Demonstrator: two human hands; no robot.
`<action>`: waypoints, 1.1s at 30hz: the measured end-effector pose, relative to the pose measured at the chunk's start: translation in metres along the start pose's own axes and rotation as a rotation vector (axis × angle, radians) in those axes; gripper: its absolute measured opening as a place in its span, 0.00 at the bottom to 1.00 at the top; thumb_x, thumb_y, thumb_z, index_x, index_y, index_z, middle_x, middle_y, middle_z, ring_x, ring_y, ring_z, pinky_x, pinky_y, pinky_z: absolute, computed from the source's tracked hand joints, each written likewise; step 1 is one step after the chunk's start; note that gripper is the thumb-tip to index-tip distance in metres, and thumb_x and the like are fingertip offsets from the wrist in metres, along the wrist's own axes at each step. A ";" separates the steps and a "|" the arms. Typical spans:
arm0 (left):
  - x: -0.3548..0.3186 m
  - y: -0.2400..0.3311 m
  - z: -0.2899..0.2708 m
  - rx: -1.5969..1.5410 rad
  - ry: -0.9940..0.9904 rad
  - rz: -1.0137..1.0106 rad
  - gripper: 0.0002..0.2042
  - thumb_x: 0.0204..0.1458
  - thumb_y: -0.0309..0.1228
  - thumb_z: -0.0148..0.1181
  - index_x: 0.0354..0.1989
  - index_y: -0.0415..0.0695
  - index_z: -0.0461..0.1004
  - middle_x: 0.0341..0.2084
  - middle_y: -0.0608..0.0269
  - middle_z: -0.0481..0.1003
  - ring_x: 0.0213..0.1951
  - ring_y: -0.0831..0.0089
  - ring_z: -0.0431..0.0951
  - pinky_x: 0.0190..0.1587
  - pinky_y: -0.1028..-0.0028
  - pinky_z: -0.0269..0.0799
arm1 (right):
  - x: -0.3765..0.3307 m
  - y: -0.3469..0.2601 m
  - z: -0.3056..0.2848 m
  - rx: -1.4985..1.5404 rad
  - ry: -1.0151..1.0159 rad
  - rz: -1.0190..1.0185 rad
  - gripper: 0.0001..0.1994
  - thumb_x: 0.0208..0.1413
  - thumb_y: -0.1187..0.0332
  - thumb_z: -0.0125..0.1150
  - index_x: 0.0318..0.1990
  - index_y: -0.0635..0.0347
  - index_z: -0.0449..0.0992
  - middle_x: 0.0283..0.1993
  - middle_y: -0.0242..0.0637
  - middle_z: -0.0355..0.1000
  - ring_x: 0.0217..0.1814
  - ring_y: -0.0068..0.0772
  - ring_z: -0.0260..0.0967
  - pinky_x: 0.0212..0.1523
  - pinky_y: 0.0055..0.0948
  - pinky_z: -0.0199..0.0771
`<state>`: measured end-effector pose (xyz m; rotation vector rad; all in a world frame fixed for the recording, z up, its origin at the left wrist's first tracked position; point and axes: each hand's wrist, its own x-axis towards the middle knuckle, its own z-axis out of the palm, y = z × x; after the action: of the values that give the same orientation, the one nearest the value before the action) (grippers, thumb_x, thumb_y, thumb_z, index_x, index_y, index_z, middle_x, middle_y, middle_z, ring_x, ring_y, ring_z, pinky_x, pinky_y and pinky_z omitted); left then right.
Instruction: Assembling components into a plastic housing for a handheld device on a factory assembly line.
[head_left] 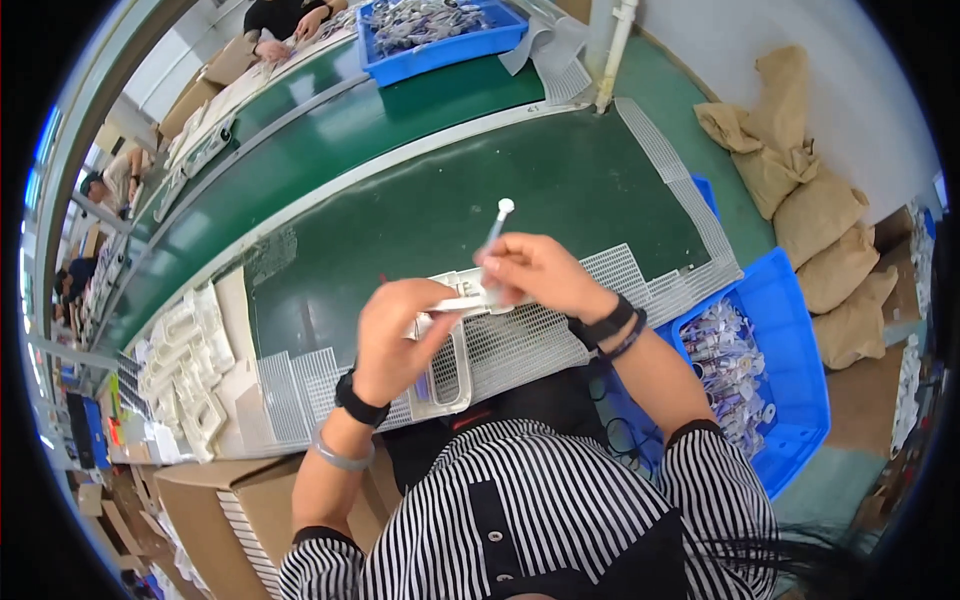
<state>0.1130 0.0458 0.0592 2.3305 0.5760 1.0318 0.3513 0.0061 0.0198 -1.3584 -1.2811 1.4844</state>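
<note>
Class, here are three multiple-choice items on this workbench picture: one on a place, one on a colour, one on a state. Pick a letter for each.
1. Where is the blue bin of small packets?
A. at the person's right
B. on the person's lap
C. under the boxes

2. What colour is the work surface?
A. red
B. green
C. yellow

3. What is the right hand doing?
A. lying flat
B. hanging empty
C. holding a thin white-tipped stick

Answers: 1 A, it sits beside the right forearm; 2 B, the mat is dark green; 3 C, its fingers pinch the stick upright.
</note>
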 end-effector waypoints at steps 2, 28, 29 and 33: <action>0.006 0.005 0.021 0.098 -0.173 0.078 0.11 0.48 0.21 0.70 0.41 0.43 0.79 0.33 0.60 0.80 0.35 0.62 0.81 0.38 0.69 0.76 | 0.007 0.002 0.006 0.330 0.016 -0.231 0.21 0.72 0.64 0.53 0.66 0.68 0.66 0.54 0.45 0.76 0.51 0.31 0.76 0.53 0.31 0.77; 0.017 0.005 0.069 0.033 -0.244 0.086 0.31 0.51 0.17 0.60 0.67 0.41 0.64 0.54 0.45 0.73 0.53 0.48 0.77 0.56 0.57 0.74 | -0.062 0.028 0.001 -0.373 0.351 -0.177 0.32 0.55 0.59 0.71 0.63 0.68 0.69 0.54 0.50 0.73 0.46 0.45 0.76 0.48 0.38 0.77; 0.024 0.006 0.063 0.033 -0.240 0.025 0.31 0.51 0.17 0.60 0.67 0.41 0.65 0.55 0.45 0.73 0.55 0.48 0.76 0.59 0.55 0.72 | -0.064 0.029 0.001 -0.439 0.419 -0.211 0.33 0.54 0.59 0.71 0.64 0.68 0.68 0.57 0.51 0.71 0.49 0.47 0.76 0.50 0.39 0.77; 0.046 -0.030 0.064 0.342 -0.351 -0.120 0.17 0.48 0.24 0.66 0.49 0.42 0.79 0.45 0.54 0.78 0.50 0.55 0.77 0.56 0.57 0.71 | -0.059 0.043 -0.002 -0.593 0.455 -0.274 0.35 0.54 0.65 0.73 0.68 0.64 0.65 0.60 0.46 0.68 0.53 0.37 0.73 0.49 0.32 0.79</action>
<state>0.1858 0.0761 0.0293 2.6511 0.7862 0.4787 0.3673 -0.0593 -0.0071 -1.6787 -1.5761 0.5698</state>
